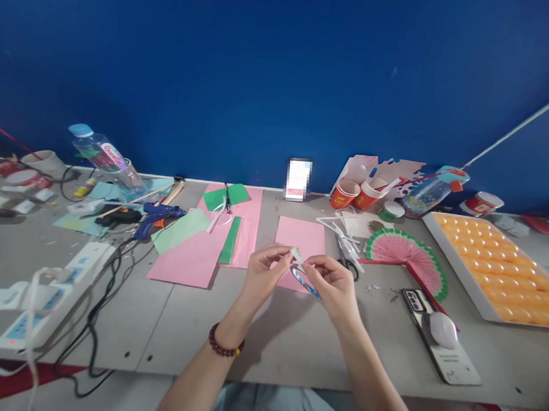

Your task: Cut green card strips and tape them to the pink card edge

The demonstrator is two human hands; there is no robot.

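In front of me, both hands are raised just over the table and close together. My left hand (267, 272) pinches one end of a small whitish strip (296, 255) between thumb and fingers. At its other end, my right hand (333, 283) has thumb and fingertips pressed together. A thin blue-and-white ring (303, 280), which looks like a tape roll, hangs below the fingers at the right hand. Beneath the hands lies a pink paper sheet (301, 232). Scissors (349, 266) lie just behind my right hand, their handles partly hidden.
Pink paper (190, 256), a glue gun (155, 220) and a power strip (59, 298) are on the left. To the right lie a pink-green paper fan (406, 257), a phone (440, 340) and a tray of orange balls (498, 269). Red paper cups (344, 194) stand behind.
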